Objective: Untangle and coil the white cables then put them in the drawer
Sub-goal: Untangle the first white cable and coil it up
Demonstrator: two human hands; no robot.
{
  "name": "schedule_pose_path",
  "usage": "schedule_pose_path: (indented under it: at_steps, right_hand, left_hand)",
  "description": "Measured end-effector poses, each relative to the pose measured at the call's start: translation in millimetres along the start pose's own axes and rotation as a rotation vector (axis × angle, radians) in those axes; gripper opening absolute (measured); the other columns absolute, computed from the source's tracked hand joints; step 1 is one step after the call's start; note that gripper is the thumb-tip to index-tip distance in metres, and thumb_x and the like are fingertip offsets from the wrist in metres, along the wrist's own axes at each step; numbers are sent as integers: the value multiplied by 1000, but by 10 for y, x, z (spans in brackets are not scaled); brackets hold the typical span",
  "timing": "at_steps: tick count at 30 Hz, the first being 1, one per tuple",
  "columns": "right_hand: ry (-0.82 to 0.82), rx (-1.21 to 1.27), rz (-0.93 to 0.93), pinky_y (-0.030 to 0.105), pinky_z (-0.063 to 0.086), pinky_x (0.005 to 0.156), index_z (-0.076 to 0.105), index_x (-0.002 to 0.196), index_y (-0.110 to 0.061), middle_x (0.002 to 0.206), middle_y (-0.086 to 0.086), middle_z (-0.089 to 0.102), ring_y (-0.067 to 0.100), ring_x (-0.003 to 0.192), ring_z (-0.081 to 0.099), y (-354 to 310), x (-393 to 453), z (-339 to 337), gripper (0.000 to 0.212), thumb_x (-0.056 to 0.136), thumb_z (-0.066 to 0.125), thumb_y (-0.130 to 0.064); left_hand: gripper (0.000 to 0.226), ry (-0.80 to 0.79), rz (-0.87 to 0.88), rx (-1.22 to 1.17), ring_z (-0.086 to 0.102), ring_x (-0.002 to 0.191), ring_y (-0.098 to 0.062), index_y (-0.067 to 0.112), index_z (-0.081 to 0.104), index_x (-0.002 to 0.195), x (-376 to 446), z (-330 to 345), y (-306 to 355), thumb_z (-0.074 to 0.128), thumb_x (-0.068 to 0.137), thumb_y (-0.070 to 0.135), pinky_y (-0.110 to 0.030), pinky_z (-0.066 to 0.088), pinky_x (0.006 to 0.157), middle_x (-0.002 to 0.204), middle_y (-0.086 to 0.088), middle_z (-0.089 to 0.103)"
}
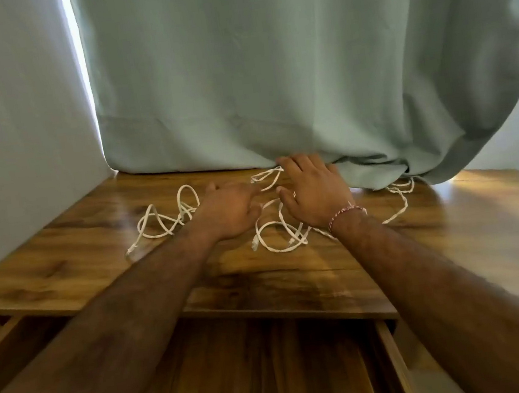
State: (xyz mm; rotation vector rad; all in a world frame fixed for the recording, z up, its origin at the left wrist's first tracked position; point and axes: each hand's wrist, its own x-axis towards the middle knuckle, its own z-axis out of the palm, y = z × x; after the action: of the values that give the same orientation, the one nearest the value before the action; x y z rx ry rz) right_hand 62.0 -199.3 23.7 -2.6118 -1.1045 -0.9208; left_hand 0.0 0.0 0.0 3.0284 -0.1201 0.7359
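A tangle of white cables [277, 243] lies spread over the wooden table [455, 236], with loops at the left [169, 221] and a strand running under the curtain at the right [400, 210]. My left hand [230, 210] rests on the middle of the tangle, fingers curled down onto the cable; whether it grips a strand is hidden. My right hand [310, 189], with a bracelet on the wrist, lies over the cables with fingers spread. The open wooden drawer [395, 363] is below the table's front edge, under my forearms.
A pale green curtain [269, 79] hangs down onto the back of the table and covers part of the cables at the right. A wall [11, 130] stands along the left side.
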Motion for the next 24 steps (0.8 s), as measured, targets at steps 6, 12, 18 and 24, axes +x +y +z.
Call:
schedule_pose_path:
  at_steps: [6, 12, 18, 24]
  right_hand:
    - [-9, 153, -247, 43, 50, 86, 68, 117, -18, 112, 2, 68, 25, 102, 59, -116, -181, 218, 33, 91, 53, -32]
    - [8, 248, -155, 38, 51, 76, 72, 104, -21, 89, -2, 71, 21, 84, 63, -247, -346, 358, 20, 92, 57, -27]
    - [-21, 116, -22, 43, 40, 88, 71, 111, -32, 97, -7, 74, 19, 101, 62, -315, -469, 547, 42, 95, 44, -59]
    - [66, 342, -30, 38, 42, 96, 55, 140, -21, 141, 1, 56, 20, 127, 54, -247, -473, 649, 52, 94, 61, -45]
  left_hand:
    - [25, -167, -91, -326, 56, 67, -10, 30, 60, 71, -9, 197, -68, 64, 95, 30, -31, 39, 63, 70, 9, 61]
    - [14, -80, -386, -895, 69, 60, -15, 12, 70, 83, -5, 198, -33, 65, 97, 11, -30, 56, 59, 69, -3, 74]
    - [13, -39, -597, -1376, 54, 41, -20, 12, 66, 100, 27, 215, 10, 61, 103, 23, -24, 40, 42, 58, -10, 63]
    - [15, 223, -690, -1509, 30, 40, -10, 14, 64, 92, 103, 435, 55, 60, 103, 22, -21, 24, 40, 52, 3, 39]
